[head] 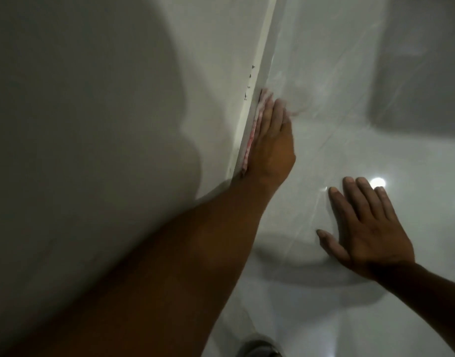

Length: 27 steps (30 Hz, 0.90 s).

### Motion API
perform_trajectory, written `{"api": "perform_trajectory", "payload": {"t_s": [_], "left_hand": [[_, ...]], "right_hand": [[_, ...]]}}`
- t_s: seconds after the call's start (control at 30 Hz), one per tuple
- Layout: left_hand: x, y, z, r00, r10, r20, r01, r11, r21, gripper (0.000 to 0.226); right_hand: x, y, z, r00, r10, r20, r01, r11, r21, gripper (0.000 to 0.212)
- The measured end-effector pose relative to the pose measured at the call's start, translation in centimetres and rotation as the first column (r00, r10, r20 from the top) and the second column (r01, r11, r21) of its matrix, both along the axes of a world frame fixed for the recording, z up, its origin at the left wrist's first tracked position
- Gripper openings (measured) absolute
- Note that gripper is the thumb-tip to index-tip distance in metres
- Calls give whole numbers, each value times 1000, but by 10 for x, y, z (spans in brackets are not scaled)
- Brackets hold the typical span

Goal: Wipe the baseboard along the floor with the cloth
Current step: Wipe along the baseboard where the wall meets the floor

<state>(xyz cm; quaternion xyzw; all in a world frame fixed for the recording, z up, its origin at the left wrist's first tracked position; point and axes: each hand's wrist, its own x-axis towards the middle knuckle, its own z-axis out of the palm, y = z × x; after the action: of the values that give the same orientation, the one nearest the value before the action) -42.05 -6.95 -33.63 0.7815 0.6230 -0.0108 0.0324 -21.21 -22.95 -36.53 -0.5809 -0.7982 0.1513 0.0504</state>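
The left arm (169, 253) reaches forward from the lower left, bare and nearly straight, with the wrist in line with the forearm. The left hand (271, 145) is flat, fingers together and extended, palm turned to the left and pressing sideways; the fingertips are blurred. The right hand (368, 228) lies palm down with its fingers spread and the thumb splayed out to the left. Its bare forearm (427, 282) enters from the lower right edge.

A pink-and-white patterned soft cloth (250, 140) lies against the plain white baseboard strip (257, 73), above glossy pale-grey floor tiles (350, 112).
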Motion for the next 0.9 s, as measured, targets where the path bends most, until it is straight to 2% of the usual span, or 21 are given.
{"api": "perform_trajectory", "payload": {"t_s": [0.13,0.2,0.3,0.5,0.6,0.7,0.8,0.9], "left_hand": [[-27,-115,3,981,40,192,-45,999,22,58],[-35,-161,2,979,41,199,-52,997,49,51],[-37,-172,0,985,23,172,-33,998,58,46],[-31,-126,-3,986,-9,165,4,1000,30,54],[-22,-85,-6,971,-38,236,13,994,104,49],[-6,-17,-7,929,-18,369,-39,989,145,50],[13,60,-3,916,13,402,-47,996,75,53],[23,92,-2,917,26,398,-47,998,42,54]], "right_hand": [[-1,-1,2,999,-6,-35,6,1000,10,89],[0,0,1,999,-5,-32,5,1000,8,89],[0,-1,0,999,-6,-38,6,1000,11,89],[-1,0,1,1000,-2,-27,2,1000,-7,88],[-1,-2,0,1000,-2,-22,2,1000,-19,88],[0,-1,0,999,5,-33,-4,1000,4,87],[1,-1,0,999,5,-46,-4,1000,19,86],[-1,-1,0,999,-2,-44,3,1000,23,86]]}}
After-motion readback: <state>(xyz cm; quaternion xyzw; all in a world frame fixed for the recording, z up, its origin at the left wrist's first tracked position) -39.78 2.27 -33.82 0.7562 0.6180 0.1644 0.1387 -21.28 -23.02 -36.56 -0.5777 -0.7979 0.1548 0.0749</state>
